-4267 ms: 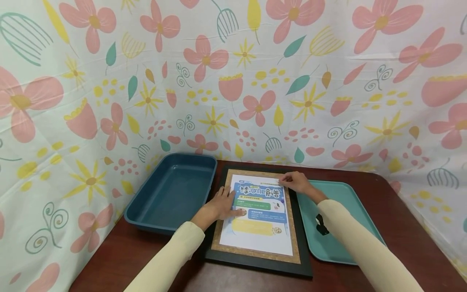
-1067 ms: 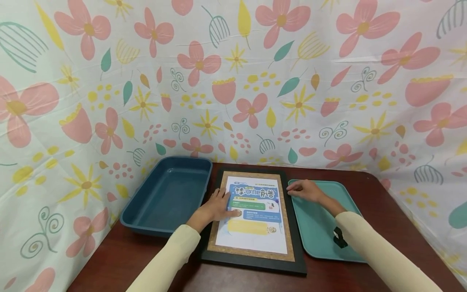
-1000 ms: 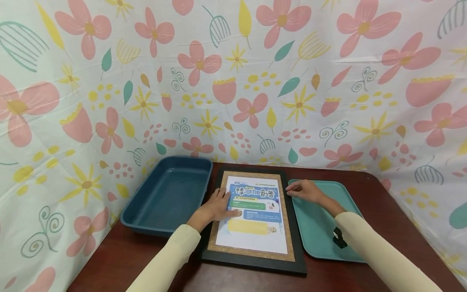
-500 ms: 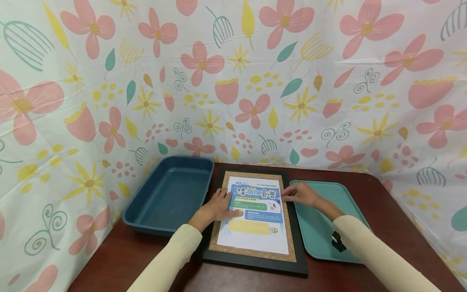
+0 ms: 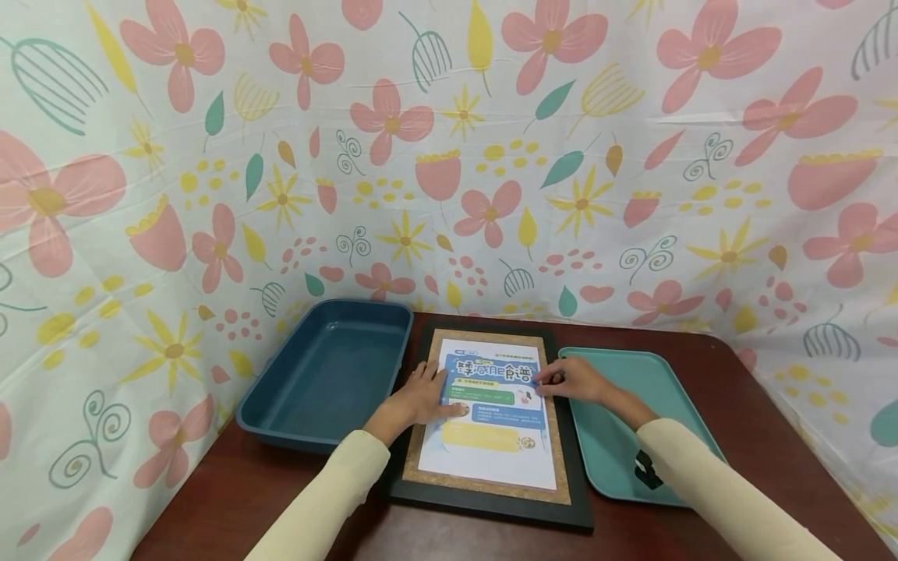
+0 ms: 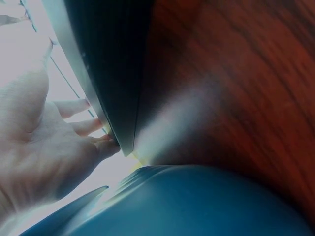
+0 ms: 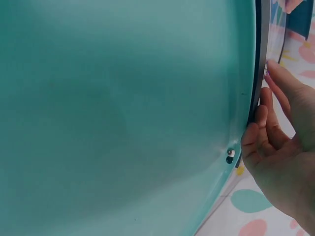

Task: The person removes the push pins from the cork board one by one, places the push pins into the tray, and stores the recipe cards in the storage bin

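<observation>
A printed paper sheet lies on a cork board with a black frame. My left hand rests on the sheet's left side, fingers spread. The left wrist view shows this hand beside the frame's edge. My right hand is at the sheet's right edge, partway down. Its thumb and forefinger pinch a tiny object, mostly hidden by the fingertips, that looks like a pin. In the right wrist view, the right hand's other fingers curl by the frame's side.
Left of the board stands a deep blue tray. A shallow teal tray lies on the right; the right wrist view shows small black and white pin-like pieces near its rim. A brown table is backed by a flowered cloth.
My right hand has gone from the sheet's upper right corner to the teal tray's left edge, then back left to the sheet's right edge. My left hand has stayed on the sheet.
</observation>
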The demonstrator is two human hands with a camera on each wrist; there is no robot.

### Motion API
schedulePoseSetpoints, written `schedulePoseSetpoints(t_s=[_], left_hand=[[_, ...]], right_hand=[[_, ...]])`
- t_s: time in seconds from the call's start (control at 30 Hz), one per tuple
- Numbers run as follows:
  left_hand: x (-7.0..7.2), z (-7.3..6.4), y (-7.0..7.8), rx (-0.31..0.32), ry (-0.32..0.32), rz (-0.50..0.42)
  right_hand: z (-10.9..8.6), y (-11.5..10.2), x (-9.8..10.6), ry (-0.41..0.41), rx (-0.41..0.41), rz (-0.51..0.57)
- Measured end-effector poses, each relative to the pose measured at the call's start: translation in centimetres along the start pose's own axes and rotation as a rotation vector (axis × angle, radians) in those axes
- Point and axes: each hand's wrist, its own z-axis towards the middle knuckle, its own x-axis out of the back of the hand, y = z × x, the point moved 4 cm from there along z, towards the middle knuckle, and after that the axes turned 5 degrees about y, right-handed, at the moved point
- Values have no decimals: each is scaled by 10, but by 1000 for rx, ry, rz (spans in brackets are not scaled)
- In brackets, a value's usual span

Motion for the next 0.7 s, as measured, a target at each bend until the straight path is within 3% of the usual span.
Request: schedulePoseSetpoints(t_s=[0.17, 0.7], left_hand=[[0, 0, -1, -4, -4, -5], [0, -2, 0, -2, -6, -14]], right_hand=[[-1, -3, -4, 2, 26, 13], [-2, -4, -5, 15, -12, 19]])
